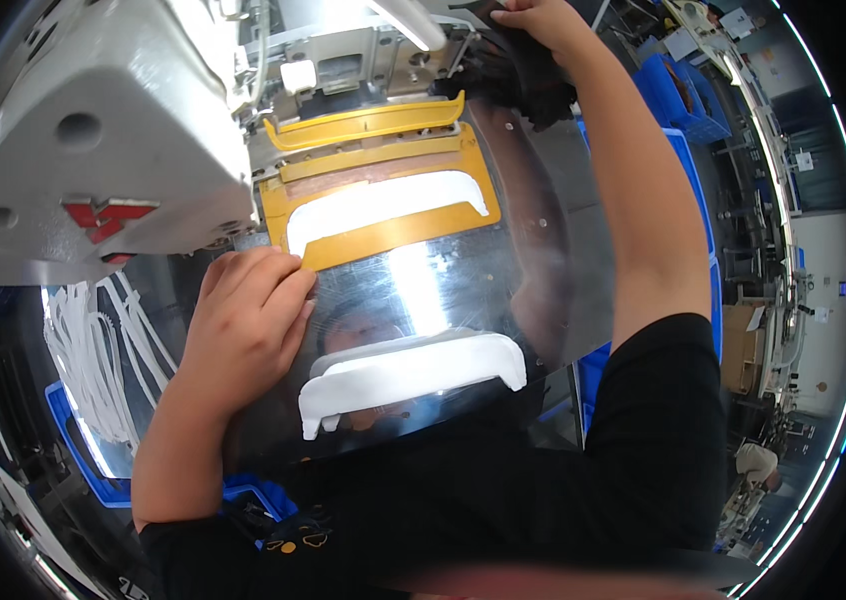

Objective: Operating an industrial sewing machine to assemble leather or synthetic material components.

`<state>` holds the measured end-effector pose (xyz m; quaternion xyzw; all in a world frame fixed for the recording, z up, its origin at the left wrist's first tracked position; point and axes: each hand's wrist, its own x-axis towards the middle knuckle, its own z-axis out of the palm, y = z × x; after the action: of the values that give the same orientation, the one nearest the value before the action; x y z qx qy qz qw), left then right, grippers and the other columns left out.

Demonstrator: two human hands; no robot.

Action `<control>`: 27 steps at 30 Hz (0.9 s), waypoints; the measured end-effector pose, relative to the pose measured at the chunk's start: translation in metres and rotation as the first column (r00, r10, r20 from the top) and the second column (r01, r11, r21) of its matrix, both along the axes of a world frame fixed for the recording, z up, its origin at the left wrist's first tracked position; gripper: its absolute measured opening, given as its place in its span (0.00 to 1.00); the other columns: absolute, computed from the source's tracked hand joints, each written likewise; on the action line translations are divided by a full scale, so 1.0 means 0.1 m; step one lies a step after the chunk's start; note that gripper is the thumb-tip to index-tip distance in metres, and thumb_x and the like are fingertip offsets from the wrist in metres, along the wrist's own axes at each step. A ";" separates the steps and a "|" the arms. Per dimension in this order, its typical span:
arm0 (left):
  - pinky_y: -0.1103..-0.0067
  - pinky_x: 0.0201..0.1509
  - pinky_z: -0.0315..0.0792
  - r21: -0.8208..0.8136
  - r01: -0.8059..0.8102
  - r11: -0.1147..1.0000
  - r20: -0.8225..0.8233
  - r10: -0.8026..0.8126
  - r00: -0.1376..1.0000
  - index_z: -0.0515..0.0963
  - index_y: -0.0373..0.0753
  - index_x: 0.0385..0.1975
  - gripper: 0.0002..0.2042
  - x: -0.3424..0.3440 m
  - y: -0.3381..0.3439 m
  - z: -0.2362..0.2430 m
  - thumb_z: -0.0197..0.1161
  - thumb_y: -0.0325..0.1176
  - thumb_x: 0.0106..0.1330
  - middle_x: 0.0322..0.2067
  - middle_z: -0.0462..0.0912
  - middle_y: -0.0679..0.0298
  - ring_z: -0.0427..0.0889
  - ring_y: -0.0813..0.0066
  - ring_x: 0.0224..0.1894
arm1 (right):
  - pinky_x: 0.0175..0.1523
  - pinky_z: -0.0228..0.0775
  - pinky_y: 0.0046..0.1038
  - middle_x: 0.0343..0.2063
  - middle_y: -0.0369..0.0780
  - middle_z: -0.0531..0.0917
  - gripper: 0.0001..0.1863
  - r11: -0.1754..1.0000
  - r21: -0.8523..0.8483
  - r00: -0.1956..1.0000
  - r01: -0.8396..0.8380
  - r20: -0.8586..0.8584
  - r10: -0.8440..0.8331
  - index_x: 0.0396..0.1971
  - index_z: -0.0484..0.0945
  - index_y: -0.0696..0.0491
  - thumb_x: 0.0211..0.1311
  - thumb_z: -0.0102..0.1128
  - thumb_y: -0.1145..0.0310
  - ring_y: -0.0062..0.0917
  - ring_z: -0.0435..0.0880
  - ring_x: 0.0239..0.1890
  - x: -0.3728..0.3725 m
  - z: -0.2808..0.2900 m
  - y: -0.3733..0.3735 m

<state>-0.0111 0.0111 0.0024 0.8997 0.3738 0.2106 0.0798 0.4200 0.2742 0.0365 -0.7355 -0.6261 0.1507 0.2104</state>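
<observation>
My left hand [253,320] rests at the near left corner of a flat yellow sewing template [393,235], its fingers bent together against that corner. A white curved piece [388,205] lies in the template, and the template's yellow hinged flap [368,125] is tilted up along the far side. At the far right my right hand [548,25] pinches a black piece of cloth [523,60]. Nearer to me, a small stack of white curved pieces [413,378] lies on the shiny metal table [423,280].
The large grey head of a sewing machine [133,150] overhangs the left side. White strips [93,350] hang or lie in a bunch at the left, over a blue bin [78,440]. More blue bins [678,95] stand on the right. A lamp [413,25] shines at the back.
</observation>
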 end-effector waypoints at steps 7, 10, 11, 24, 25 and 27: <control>0.61 0.66 0.75 0.019 0.007 1.000 -0.007 -0.007 1.000 0.86 0.35 0.48 0.11 -0.02 -0.01 -0.03 0.72 0.28 0.67 0.50 0.85 0.56 0.84 0.57 0.57 | 0.37 0.74 0.35 0.25 0.38 0.86 0.12 0.976 0.158 0.984 -0.148 -0.076 0.161 0.35 0.88 0.61 0.66 0.77 0.65 0.23 0.82 0.29 0.13 -0.10 0.03; 0.61 0.66 0.75 0.018 -0.013 1.000 -0.019 0.013 1.000 0.86 0.35 0.49 0.12 -0.04 -0.02 -0.03 0.72 0.29 0.67 0.50 0.85 0.56 0.84 0.57 0.57 | 0.38 0.73 0.33 0.27 0.37 0.85 0.12 0.970 0.158 0.977 -0.187 -0.075 0.201 0.35 0.87 0.61 0.67 0.76 0.65 0.22 0.81 0.30 0.04 0.04 -0.11; 0.61 0.66 0.75 0.002 -0.013 1.000 -0.011 0.013 1.000 0.85 0.35 0.49 0.13 -0.05 -0.03 -0.04 0.72 0.27 0.66 0.50 0.85 0.55 0.84 0.55 0.57 | 0.38 0.72 0.31 0.26 0.36 0.85 0.11 0.966 0.161 0.974 -0.201 -0.071 0.214 0.35 0.87 0.60 0.69 0.75 0.66 0.20 0.80 0.30 -0.03 0.17 -0.20; 0.63 0.63 0.76 0.038 -0.050 0.998 -0.002 0.050 0.999 0.87 0.35 0.44 0.09 -0.03 -0.05 -0.05 0.73 0.29 0.66 0.45 0.86 0.57 0.84 0.58 0.53 | 0.38 0.71 0.18 0.34 0.31 0.88 0.11 0.675 -0.002 0.533 -0.738 -0.615 0.581 0.49 0.87 0.58 0.77 0.70 0.67 0.09 0.80 0.33 -0.99 0.33 -1.62; 0.63 0.63 0.76 0.031 -0.058 0.998 -0.009 0.058 0.998 0.87 0.35 0.44 0.09 -0.06 -0.06 -0.05 0.73 0.29 0.66 0.45 0.86 0.57 0.84 0.58 0.53 | 0.38 0.72 0.20 0.33 0.32 0.88 0.11 0.632 -0.061 0.552 -0.773 -0.555 0.622 0.46 0.87 0.59 0.76 0.71 0.65 0.11 0.81 0.33 -1.22 0.25 -1.61; 0.63 0.61 0.76 0.068 -0.106 0.992 -0.004 0.106 0.994 0.87 0.36 0.41 0.07 -0.08 -0.05 -0.06 0.72 0.30 0.66 0.42 0.86 0.57 0.84 0.59 0.50 | 0.38 0.72 0.22 0.31 0.33 0.88 0.12 0.595 -0.124 0.569 -0.794 -0.494 0.657 0.44 0.88 0.59 0.75 0.72 0.64 0.13 0.81 0.33 -1.55 0.14 -1.62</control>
<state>-0.0194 0.0061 -0.0035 0.8816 0.4141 0.2235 0.0367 0.2653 0.1126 0.0503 -0.3834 -0.7832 0.4738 0.1229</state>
